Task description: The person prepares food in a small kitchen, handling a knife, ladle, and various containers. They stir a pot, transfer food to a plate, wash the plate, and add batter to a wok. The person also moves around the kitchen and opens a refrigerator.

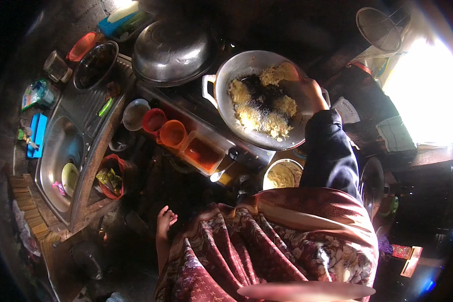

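Note:
My right hand (313, 94) reaches over the right side of a wide metal wok (225, 113). Its fingers are closed on a tan, rounded utensil (289, 71), whose exact kind I cannot make out. The utensil is tipped at the wok's far side, right beside a pale batter fritter (272, 76). Several more fritters (256, 119) lie in dark, bubbling oil. Low in front of me, my left hand (167, 219) hangs apart from everything, empty, with loosely bent fingers.
A tub of pale batter (283, 175) stands just below the wok. To its left are an orange-red container (202, 152), an orange cup (173, 134) and a red cup (154, 121). A domed metal lid (172, 53) lies behind; a steel sink (60, 151) is farther left.

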Available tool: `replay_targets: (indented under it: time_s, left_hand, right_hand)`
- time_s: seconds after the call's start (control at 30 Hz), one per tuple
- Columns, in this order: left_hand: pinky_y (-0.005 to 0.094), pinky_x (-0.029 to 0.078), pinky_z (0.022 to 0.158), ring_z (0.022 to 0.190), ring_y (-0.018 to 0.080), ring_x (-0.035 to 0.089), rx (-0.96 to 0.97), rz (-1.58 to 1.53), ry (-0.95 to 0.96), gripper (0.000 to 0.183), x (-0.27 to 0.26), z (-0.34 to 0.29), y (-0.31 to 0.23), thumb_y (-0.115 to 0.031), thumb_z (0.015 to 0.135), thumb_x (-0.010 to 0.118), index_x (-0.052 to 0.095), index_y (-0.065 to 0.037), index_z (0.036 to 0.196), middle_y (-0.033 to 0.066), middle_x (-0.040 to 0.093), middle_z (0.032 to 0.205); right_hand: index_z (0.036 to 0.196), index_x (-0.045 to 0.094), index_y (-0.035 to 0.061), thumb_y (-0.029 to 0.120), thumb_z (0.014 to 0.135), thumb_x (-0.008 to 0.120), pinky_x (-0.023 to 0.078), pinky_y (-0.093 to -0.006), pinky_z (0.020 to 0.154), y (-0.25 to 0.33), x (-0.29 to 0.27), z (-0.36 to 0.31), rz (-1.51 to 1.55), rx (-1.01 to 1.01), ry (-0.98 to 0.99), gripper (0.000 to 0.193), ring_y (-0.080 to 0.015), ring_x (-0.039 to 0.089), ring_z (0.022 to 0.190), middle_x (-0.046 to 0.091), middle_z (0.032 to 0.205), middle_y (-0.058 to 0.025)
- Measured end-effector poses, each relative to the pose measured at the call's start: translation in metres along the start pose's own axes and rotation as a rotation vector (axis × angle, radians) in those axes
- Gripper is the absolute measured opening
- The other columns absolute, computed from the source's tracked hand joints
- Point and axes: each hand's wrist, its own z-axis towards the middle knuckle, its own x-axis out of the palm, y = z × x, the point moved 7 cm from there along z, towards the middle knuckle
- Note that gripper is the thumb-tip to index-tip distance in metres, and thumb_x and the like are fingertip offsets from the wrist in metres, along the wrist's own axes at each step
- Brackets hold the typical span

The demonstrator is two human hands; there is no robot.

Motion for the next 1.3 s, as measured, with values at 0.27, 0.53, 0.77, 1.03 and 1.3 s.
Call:
replay_targets:
  time_s: [0.27,0.53,0.77,1.03,1.3]
  left_hand:
    - [0.0389,0.051,0.067,0.068,0.0189,0.057,-0.063,-0.014,0.020,0.044,0.004,0.012,0.005,-0.009,0.083,0.052,0.036,-0.006,0.124,0.0044,0.053,0.078]
    - [0.0282,0.051,0.058,0.065,0.0154,0.058,0.004,0.051,0.015,0.041,0.026,0.001,-0.013,-0.009,0.083,0.051,0.037,-0.006,0.122,0.0047,0.053,0.074]
    - [0.0295,0.051,0.057,0.065,0.0170,0.058,-0.010,0.049,0.018,0.042,0.036,-0.004,-0.004,-0.009,0.083,0.051,0.036,-0.005,0.122,0.0057,0.054,0.075]
    - [0.0334,0.051,0.058,0.066,0.0203,0.058,0.000,0.034,0.057,0.042,0.028,0.000,0.018,-0.010,0.084,0.050,0.033,-0.004,0.123,0.0068,0.054,0.075]
    - [0.0294,0.050,0.055,0.061,0.0160,0.057,-0.018,0.004,-0.019,0.041,0.012,-0.001,0.024,-0.008,0.083,0.051,0.038,-0.006,0.121,0.0054,0.053,0.074]
  right_hand:
    - [0.079,0.058,0.0130,0.034,0.080,0.054,0.031,-0.0274,0.042,-0.042,-0.009,-0.019,0.386,0.337,0.035,0.021,-0.0112,0.041,0.046,0.047,0.058,0.0005]
    - [0.086,0.061,0.0107,0.027,0.083,0.051,0.034,-0.0242,0.043,-0.069,-0.012,-0.040,0.709,0.399,0.236,0.020,-0.0091,0.043,0.047,0.051,0.061,0.0014]
    - [0.100,0.061,0.0095,0.027,0.082,0.052,0.044,-0.0260,0.062,-0.056,-0.030,-0.067,0.076,0.100,0.052,0.027,-0.0106,0.055,0.064,0.062,0.076,-0.0019]
    - [0.098,0.062,0.0059,0.027,0.082,0.051,0.042,-0.0231,0.055,-0.104,-0.028,-0.056,0.047,0.081,0.145,0.029,-0.0069,0.052,0.059,0.062,0.074,-0.0002]
    - [0.104,0.059,0.0081,0.028,0.082,0.053,0.033,-0.0200,0.044,-0.095,-0.051,-0.076,0.566,0.495,0.249,0.030,-0.0038,0.040,0.047,0.052,0.061,0.0041]
